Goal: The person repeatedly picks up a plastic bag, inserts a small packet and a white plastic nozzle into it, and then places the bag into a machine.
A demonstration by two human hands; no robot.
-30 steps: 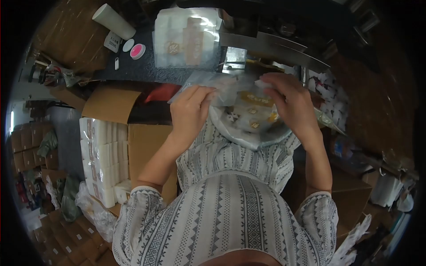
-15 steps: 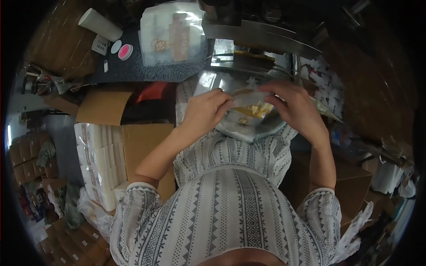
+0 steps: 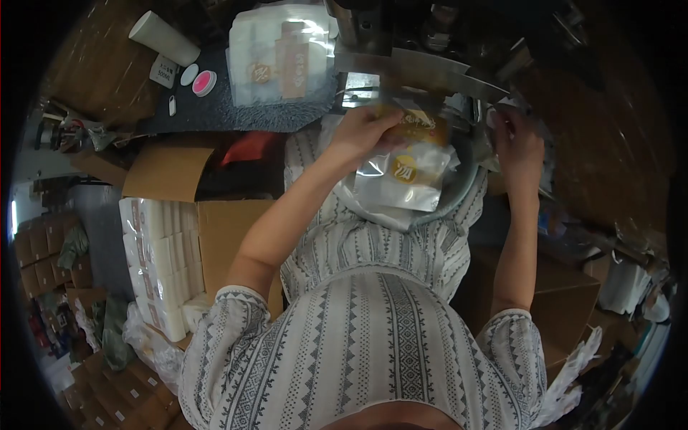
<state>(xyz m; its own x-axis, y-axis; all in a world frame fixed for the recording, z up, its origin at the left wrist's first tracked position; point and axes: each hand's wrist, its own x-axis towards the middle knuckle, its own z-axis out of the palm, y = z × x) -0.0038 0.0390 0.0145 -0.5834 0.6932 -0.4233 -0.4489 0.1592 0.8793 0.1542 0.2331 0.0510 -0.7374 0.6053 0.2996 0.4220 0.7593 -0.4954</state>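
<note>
My left hand [image 3: 362, 134] pinches the upper edge of a clear printed bag [image 3: 400, 175] with a gold band and a round gold mark. The bag lies over a round basin [image 3: 466, 188] lined with clear plastic, on my lap. Off to the right, my right hand [image 3: 517, 140] is at a heap of small white packets [image 3: 542, 154], its fingers bent together. What those fingers hold, if anything, is too small to make out. A metal machine [image 3: 437, 72] stands just beyond the basin.
At the upper left, a stack of printed bags [image 3: 279, 61], a white cup [image 3: 163, 39] and a pink round tin [image 3: 203, 83] lie on a dark mat. An open carton [image 3: 240, 236] with packed white bundles [image 3: 161, 258] stands left of my lap.
My right hand has moved away from the basin to the white packets at the right. My left hand has moved up slightly, and the printed bag now lies flatter and faces up.
</note>
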